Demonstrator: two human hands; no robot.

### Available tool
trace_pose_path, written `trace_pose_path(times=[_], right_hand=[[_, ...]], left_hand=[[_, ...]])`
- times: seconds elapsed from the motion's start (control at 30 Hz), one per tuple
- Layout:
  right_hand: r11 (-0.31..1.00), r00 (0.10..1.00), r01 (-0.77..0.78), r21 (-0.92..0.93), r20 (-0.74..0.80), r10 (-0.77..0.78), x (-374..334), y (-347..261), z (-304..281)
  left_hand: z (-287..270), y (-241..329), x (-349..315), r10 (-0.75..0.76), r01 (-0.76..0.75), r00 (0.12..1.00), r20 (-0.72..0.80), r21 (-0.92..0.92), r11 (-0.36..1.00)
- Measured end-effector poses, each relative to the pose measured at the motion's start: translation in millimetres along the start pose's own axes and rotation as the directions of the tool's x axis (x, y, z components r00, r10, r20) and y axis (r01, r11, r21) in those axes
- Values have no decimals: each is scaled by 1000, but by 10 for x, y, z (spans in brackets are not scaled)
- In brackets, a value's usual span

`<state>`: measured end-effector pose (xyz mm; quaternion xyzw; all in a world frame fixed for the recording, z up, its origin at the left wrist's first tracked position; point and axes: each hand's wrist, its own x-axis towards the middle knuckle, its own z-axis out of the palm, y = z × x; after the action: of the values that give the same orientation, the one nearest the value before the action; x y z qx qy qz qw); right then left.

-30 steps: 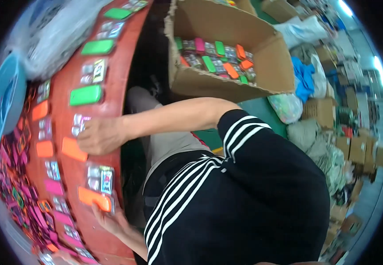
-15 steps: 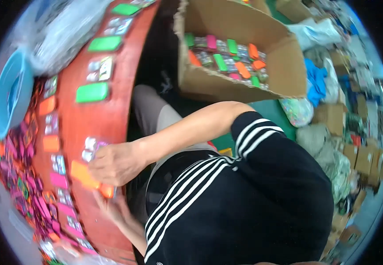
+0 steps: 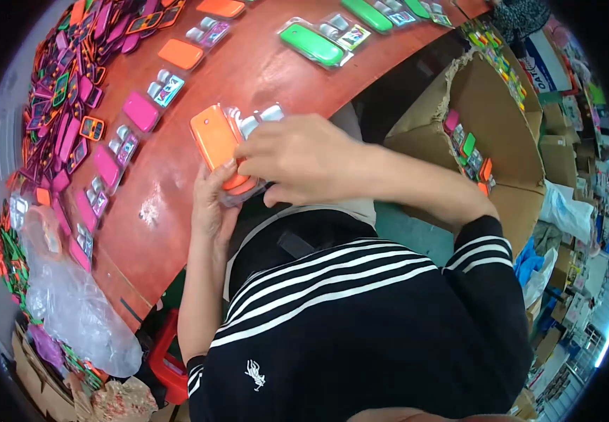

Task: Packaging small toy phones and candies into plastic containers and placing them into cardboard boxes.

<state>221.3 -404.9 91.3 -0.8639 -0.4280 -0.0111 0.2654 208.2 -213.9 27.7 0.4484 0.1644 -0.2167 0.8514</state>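
My left hand is closed around the lower end of a small stack of clear plastic blister packs. The top pack holds an orange rounded case with small white-capped pieces beside it; at least one more orange piece shows beneath. My right hand reaches across from the right, fingers curled at the pack's right edge, partly hiding its contents. Beside the hands on the red table, a row of similar packs runs away, including a pink case and an orange case.
Green-cased packs lie farther along the table. A heap of pink and orange pieces covers the far left side. A clear plastic bag hangs near the left end. At right stands an open cardboard box with several packs inside.
The view has swung round. My hands have come together over the table's near edge, and the orange packs are now raised in my left hand with my right hand at their side.
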Motion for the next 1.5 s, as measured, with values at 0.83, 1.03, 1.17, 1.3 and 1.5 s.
trace_pose_path(times=[0.83,1.03,1.17,1.3,1.5], right_hand=[[171,609,-791,587,735,298,-1562,809,-541],[-46,491,-699,714,525,695,-2502,778,-957],[-206,251,-427,880,334,909,-3329,873,-1167],[-232,149,-114,966,247,957,-3937,1388,-1019],[-109,-259,240,965,172,951,-4228,2491,-230]], left_hand=[[1578,-377,546,-816,317,455,356,792,522],[1879,-582,661,-464,-38,715,523,691,721],[1652,-496,960,-217,-937,301,929,330,116],[1414,-293,1107,-454,-999,-21,891,-40,-32],[1296,-307,1227,-536,-998,45,843,15,-60]])
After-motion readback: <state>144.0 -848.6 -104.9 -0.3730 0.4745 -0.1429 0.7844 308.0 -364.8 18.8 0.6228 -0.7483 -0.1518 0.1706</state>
